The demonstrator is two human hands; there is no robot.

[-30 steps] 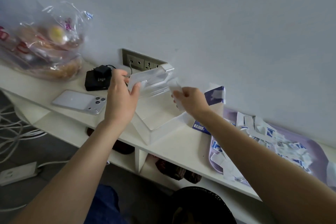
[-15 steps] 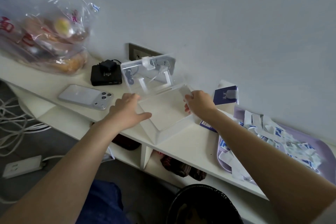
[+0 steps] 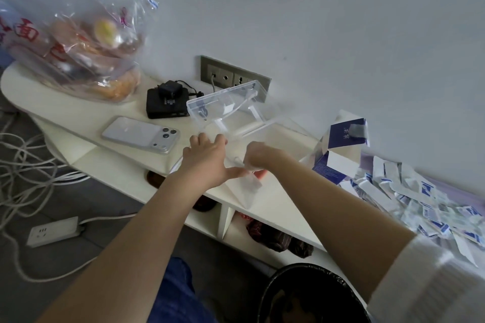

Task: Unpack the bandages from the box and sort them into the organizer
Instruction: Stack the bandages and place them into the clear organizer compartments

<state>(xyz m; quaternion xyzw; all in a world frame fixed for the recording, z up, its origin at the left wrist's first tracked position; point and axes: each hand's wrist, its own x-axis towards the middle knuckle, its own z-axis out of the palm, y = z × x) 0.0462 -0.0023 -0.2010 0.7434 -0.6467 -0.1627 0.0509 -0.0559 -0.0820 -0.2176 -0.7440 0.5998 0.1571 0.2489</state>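
Head view: clear organizer (image 3: 284, 127) lies open on the bench (image 3: 86, 118). Left hand (image 3: 207, 160), grip spread, rests on its near edge. Right hand (image 3: 258, 158) is curled there and I can't tell its grip. Bandages (image 3: 420, 199) are piled beside the box (image 3: 343, 147).

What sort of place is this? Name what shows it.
Probably a room at home: a phone and a plastic bag of baked goods sit on a white shelf, and a power strip with loose cables lies on the floor.

Expect dim, flat, cool light without hard shadows; edges bend wide-angle, and detail around your hands (image 3: 231, 158) smears.
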